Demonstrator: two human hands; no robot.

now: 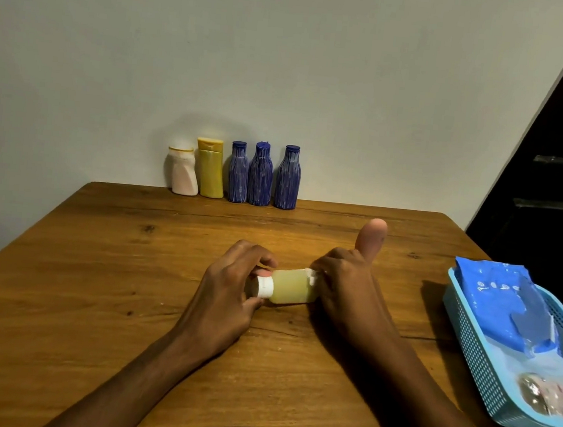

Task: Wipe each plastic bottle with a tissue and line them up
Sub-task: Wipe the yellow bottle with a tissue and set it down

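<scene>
A small pale yellow bottle with a white cap lies sideways just above the table's middle. My left hand grips its cap end with curled fingers. My right hand wraps the bottle's base with a white tissue pressed against it, thumb sticking up. Against the wall at the table's back edge stands a row of bottles: a white-pink one, a yellow one, and three blue ones.
A light blue plastic basket sits at the table's right edge, holding a blue tissue pack and a crumpled clear wrapper. The wooden table fills the view. A dark doorway stands at the far right.
</scene>
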